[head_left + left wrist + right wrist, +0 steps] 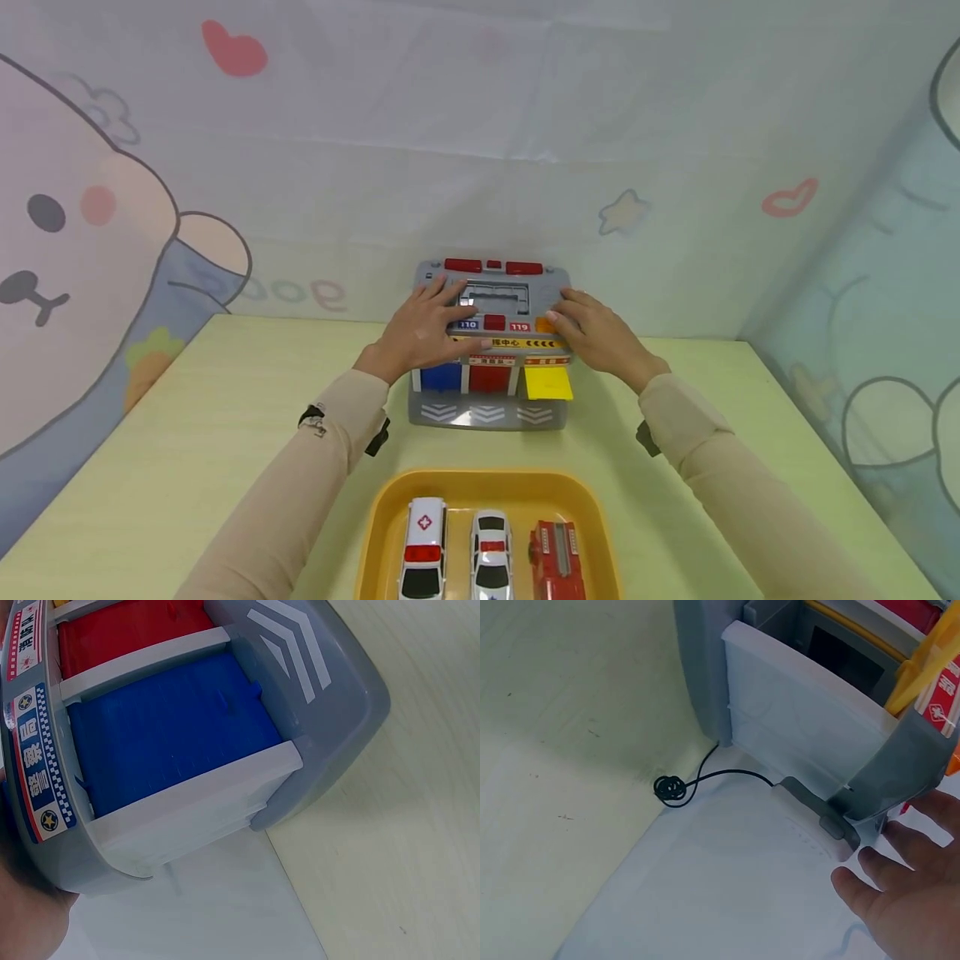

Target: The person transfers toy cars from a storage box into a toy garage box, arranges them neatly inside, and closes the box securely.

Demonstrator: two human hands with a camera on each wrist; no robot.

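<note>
A grey toy parking garage [487,414] with a blue door [172,735], a red door [135,634] and a yellow door [547,383] stands against the back wall. The blue and red doors are down, while the yellow one is swung up. My left hand [423,329] rests on the left of the garage's top with fingers spread. At the upper right edge is my right hand [600,333], thumb at the orange button [545,325]. In the right wrist view its fingers are extended beside a small grey and white handset [817,821] with a black cord [671,787].
A yellow tray [491,477] lies in front of the garage. It holds a toy ambulance [424,533], a white toy police car [491,554] and a red toy fire engine [557,558]. A printed cloth [480,167] hangs behind the pale table [247,400].
</note>
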